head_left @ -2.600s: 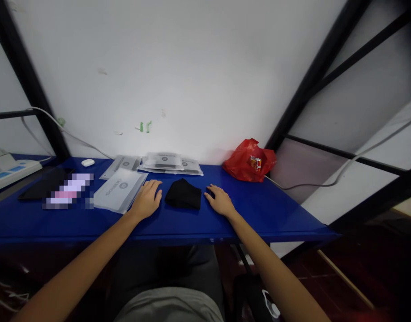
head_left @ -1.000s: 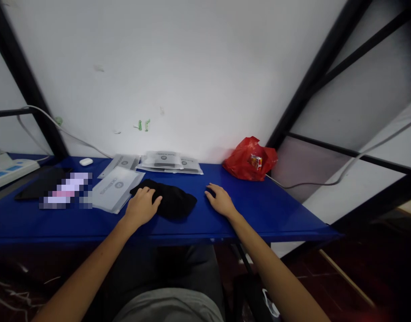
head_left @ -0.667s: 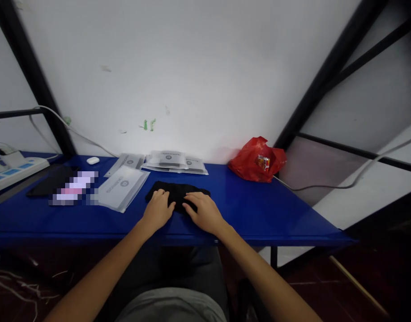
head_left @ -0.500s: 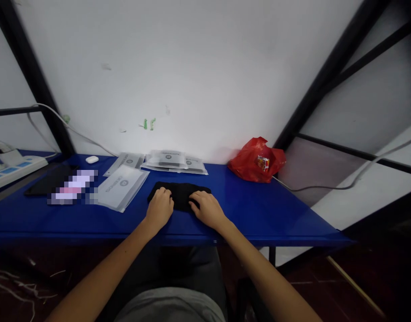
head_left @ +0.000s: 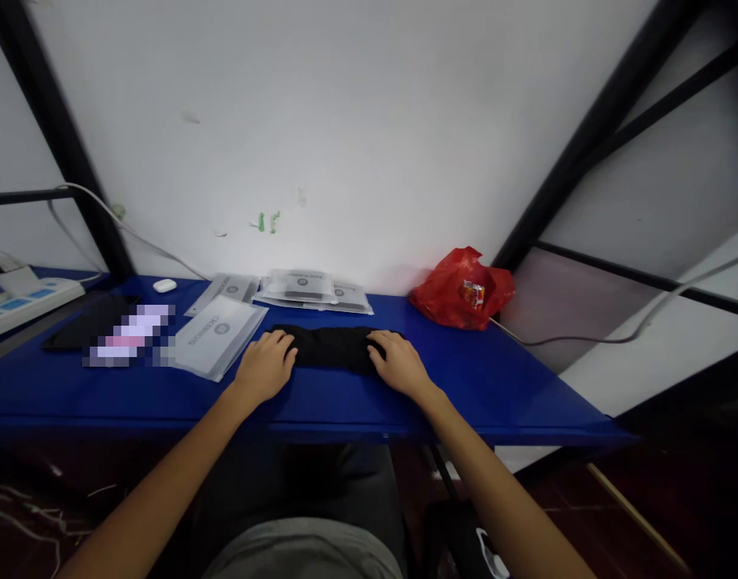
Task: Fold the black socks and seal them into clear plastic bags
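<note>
A black folded cloth [head_left: 331,347] lies as a long flat strip across the blue table, near its front. My left hand [head_left: 268,363] rests on the strip's left end, fingers stretched forward and thumb apart. On the right end lies my right hand [head_left: 400,360], likewise with fingers laid over the fabric and thumb apart. Both hands press from above; what is under the fingertips is hidden. Just left of my left hand is a frosted zip bag [head_left: 218,336] with printed lettering.
More flat zip bags [head_left: 300,285] lie along the wall. A red plastic bag [head_left: 459,291] stands at the back right. At left are a phone with a blurred screen [head_left: 131,334], a black tablet-like slab [head_left: 73,326], a small white case [head_left: 165,285] and a power strip [head_left: 34,305].
My hands have moved apart, left hand leftward and right hand rightward, to the cloth's ends. The cloth now looks longer, flatter and narrower.
</note>
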`<action>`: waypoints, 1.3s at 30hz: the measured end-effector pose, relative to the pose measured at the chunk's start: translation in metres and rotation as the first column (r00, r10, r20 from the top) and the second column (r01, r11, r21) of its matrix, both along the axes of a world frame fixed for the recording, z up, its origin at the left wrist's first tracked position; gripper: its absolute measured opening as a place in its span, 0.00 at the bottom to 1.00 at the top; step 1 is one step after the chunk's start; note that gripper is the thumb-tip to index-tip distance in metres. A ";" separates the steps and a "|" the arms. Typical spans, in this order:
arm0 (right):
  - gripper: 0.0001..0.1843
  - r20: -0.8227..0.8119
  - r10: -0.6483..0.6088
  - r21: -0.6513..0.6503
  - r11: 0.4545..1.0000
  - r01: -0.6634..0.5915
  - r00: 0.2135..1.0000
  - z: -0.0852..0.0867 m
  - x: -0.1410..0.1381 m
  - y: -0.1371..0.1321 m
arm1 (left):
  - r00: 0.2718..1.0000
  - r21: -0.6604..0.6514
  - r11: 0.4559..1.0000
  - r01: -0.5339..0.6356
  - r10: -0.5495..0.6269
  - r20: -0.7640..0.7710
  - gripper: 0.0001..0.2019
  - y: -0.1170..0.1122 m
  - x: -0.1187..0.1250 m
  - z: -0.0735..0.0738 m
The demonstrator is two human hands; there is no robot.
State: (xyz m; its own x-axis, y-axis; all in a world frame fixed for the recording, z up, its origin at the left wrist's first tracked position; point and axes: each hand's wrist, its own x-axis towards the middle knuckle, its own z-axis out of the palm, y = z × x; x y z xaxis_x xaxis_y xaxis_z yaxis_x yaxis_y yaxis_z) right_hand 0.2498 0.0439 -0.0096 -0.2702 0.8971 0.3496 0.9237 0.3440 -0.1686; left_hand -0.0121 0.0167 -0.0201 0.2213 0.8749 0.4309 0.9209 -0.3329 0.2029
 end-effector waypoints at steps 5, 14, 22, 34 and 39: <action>0.19 0.050 0.020 -0.088 0.996 -0.015 0.999 -0.002 -0.003 0.018 | 0.990 -0.115 0.992 -0.048 0.031 -0.140 0.13 0.010 0.005 0.004; 0.24 0.020 0.016 -0.186 0.983 -0.012 1.000 0.008 -0.002 0.057 | 0.974 -0.240 0.969 -0.056 0.001 -0.225 0.15 0.061 -0.003 0.020; 0.16 0.000 0.024 -0.226 0.974 -0.023 1.000 0.013 -0.009 0.063 | 0.983 -0.355 0.931 -0.079 0.012 -0.185 0.10 0.072 -0.016 0.027; 0.12 -0.035 0.047 -0.241 0.969 -0.054 0.998 0.031 -0.006 0.060 | 0.999 -0.436 0.900 0.015 -0.036 -0.039 0.09 0.079 -0.021 0.033; 0.05 -0.021 0.092 -0.338 0.937 -0.094 0.996 0.039 -0.003 0.056 | 0.996 -0.514 0.854 0.082 -0.093 0.005 0.07 0.075 -0.025 0.038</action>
State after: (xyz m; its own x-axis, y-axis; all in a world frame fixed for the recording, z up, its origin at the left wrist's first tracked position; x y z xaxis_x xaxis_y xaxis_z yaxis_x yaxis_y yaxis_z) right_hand 0.2471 0.1002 0.0293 -0.3574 0.9334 0.0317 0.8893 0.3504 -0.2938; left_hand -0.0368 0.0921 0.0182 0.3110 0.9471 -0.0788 0.8984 -0.2660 0.3494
